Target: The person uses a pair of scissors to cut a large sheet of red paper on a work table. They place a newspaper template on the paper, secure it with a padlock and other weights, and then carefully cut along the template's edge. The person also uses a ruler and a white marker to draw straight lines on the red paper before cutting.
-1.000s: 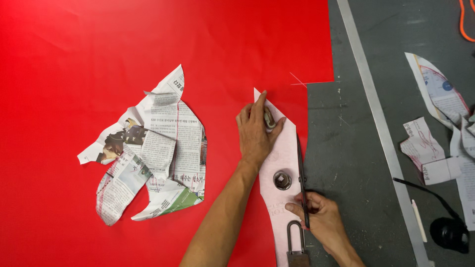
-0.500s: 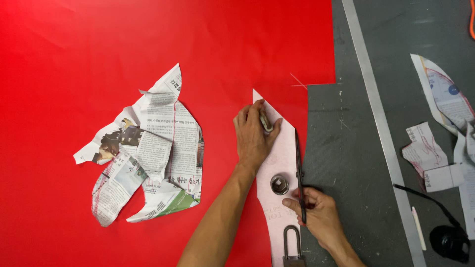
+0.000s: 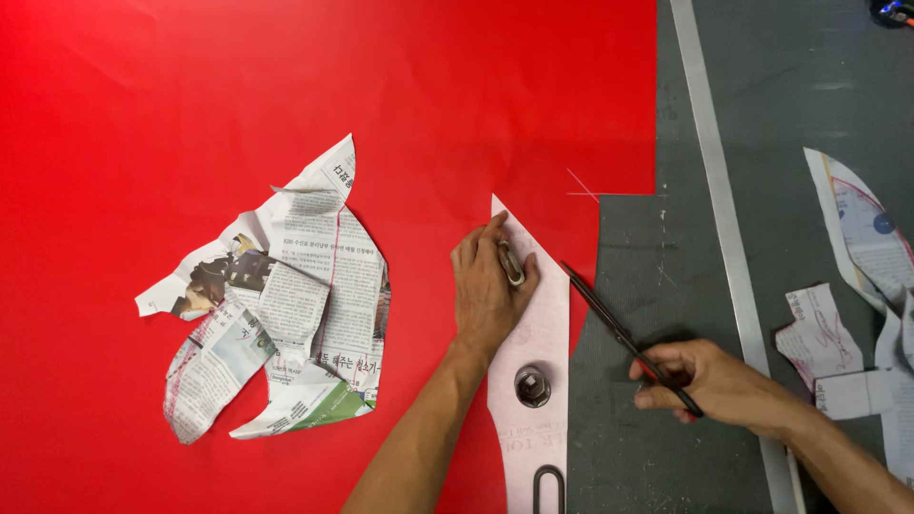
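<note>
Left hand flat on pattern; right hand fingers grip scissors, handles hidden.

The left hand lies flat, palm down, fingers together and pointing away from the body, while the right hand, off to its right, is curled closed with knuckles up.

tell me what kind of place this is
Probably a cutting workshop for fabric or leather goods: a red sheet spread on a grey table, a pale pattern template under the left hand, newspaper patterns, scissors in the right hand.
</note>
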